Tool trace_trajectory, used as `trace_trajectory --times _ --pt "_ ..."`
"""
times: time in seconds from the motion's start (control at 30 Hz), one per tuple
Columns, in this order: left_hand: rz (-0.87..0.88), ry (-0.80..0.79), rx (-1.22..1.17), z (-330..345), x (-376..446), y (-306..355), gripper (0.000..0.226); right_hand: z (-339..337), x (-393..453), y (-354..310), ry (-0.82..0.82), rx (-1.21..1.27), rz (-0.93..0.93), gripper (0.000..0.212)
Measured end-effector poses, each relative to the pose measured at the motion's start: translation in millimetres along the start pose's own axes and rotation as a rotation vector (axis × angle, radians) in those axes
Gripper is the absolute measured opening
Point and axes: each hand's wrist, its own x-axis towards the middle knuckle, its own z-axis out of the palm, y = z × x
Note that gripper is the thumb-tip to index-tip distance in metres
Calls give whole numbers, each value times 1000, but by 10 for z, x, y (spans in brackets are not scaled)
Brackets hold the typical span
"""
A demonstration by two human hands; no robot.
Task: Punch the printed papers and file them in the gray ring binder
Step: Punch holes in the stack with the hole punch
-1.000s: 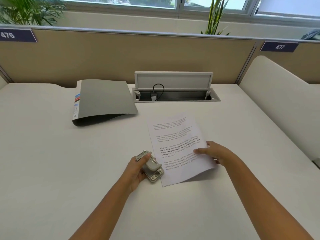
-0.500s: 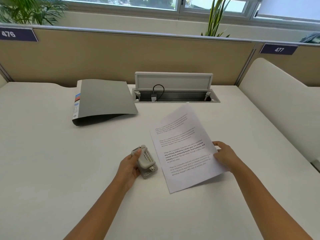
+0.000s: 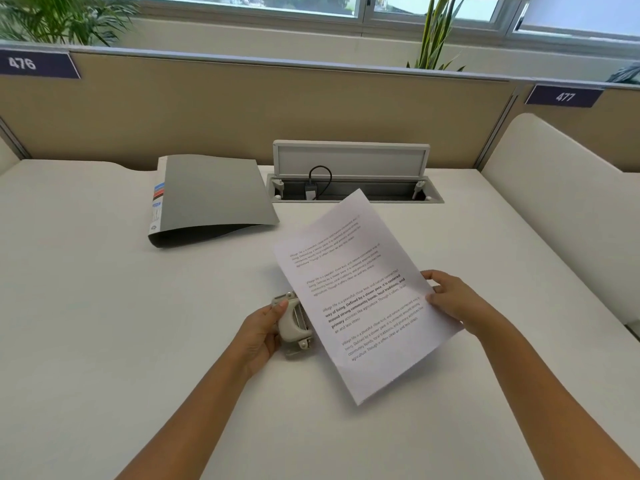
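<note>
My right hand (image 3: 450, 299) pinches the right edge of the printed paper (image 3: 360, 292) and holds it tilted above the white desk (image 3: 104, 323). The sheet's left edge hangs over the light grey hole punch (image 3: 292, 325), which stands on the desk. My left hand (image 3: 261, 329) grips the punch from its left side, thumb on the lever. The gray ring binder (image 3: 211, 195) lies shut at the back left, spine label facing left.
An open cable tray (image 3: 349, 192) with a black plug sits at the desk's back edge behind the paper. A beige partition (image 3: 277, 109) closes the back. A cream side panel (image 3: 561, 216) rises along the right.
The paper has been lifted off the desk and raised, then brought back left over the punch. My left hand slid the punch slightly left and keeps hold of it.
</note>
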Motion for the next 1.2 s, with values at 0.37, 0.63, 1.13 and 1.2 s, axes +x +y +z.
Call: trace_trajectory --times 0.37,0.63,1.13,1.2 --pt "-9 3 -24 -4 13 -7 30 87 -11 19 72 -68 -77 46" --pt "-10 49 -87 6 25 -7 28 270 -108 140 18 -91 -40 47" --pt "-10 56 -64 21 25 -14 28 344 -287 182 160 56 -112 48" --pt "-4 56 -24 28 23 -23 26 361 -273 165 190 81 -108 46"
